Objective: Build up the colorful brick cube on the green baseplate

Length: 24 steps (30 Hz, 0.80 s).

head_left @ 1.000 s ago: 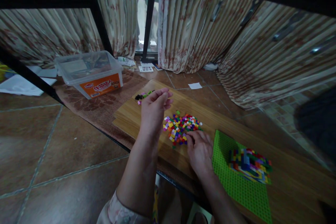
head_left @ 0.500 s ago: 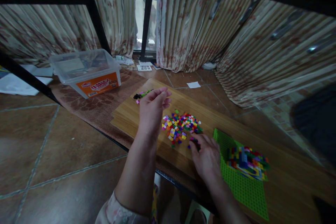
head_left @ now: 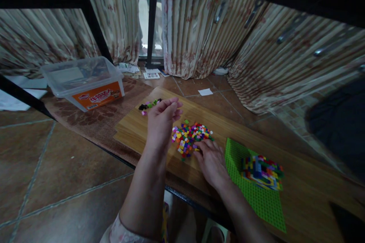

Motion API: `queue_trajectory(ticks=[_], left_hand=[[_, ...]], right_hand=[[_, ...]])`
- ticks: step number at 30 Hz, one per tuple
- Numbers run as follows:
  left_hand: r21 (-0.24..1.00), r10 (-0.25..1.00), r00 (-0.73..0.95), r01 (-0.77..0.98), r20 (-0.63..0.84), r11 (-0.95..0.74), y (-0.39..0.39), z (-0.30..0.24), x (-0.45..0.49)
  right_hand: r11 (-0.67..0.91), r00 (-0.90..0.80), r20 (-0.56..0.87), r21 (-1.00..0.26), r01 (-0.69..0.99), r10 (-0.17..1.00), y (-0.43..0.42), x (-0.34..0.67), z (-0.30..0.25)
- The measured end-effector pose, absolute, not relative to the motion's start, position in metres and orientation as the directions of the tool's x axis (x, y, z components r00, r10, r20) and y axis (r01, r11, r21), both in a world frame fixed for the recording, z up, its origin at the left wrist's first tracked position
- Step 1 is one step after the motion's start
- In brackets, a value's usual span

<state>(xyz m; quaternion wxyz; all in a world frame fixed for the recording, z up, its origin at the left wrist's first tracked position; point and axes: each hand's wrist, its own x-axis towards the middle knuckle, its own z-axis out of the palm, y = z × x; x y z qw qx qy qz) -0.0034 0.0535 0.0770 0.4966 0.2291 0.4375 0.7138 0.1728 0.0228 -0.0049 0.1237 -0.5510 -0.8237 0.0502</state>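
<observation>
Left hand (head_left: 162, 120) raised over the table (head_left: 137, 133), fingers curled; any brick within cannot be told. Right hand (head_left: 211, 162) palm-down, fingers spread, fingertips touching the brick pile (head_left: 188, 134) beside the green baseplate (head_left: 256, 201).

Brown glazed floor tiles (head_left: 51, 167) with pale grout lines fill the lower left of the frame. Striped, flower-printed curtains (head_left: 196, 34) hang across the top, parted at upper centre by a narrow window (head_left: 144, 26) that shows dim daylight. Black metal bars (head_left: 85, 11) cross the upper left. A wooden desk (head_left: 313, 201) runs towards the lower right, lying on a brown woven mat (head_left: 97, 117). The light is low.
</observation>
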Motion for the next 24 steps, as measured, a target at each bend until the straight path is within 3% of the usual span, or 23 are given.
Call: queue_trajectory(ticks=[7,11,14,18,24], left_hand=[[0.888,0.935,-0.329,-0.458,-0.133,-0.034,0.056,0.071,0.015],[0.975,0.974,-0.202,-0.213,-0.100,0.056,0.055,0.059,0.037],[0.993,0.996,0.021,-0.082,-0.088,0.089,0.046,0.049,0.060],[0.974,0.950,0.281,-0.141,-0.134,0.179,0.032,0.040,0.089],[0.892,0.908,0.286,-0.249,-0.305,0.378,0.021,0.037,0.119]], right_hand=[[0.364,-0.348,0.108,-0.257,0.895,0.931,0.025,0.171,-0.001],[0.314,-0.266,0.171,-0.395,0.864,0.949,0.022,0.181,0.016],[0.297,-0.190,0.254,-0.495,0.816,0.948,0.015,0.195,0.038],[0.300,-0.168,0.275,-0.557,0.775,0.947,0.001,0.217,0.053],[0.261,-0.083,0.298,-0.630,0.731,0.951,-0.014,0.247,0.043]])
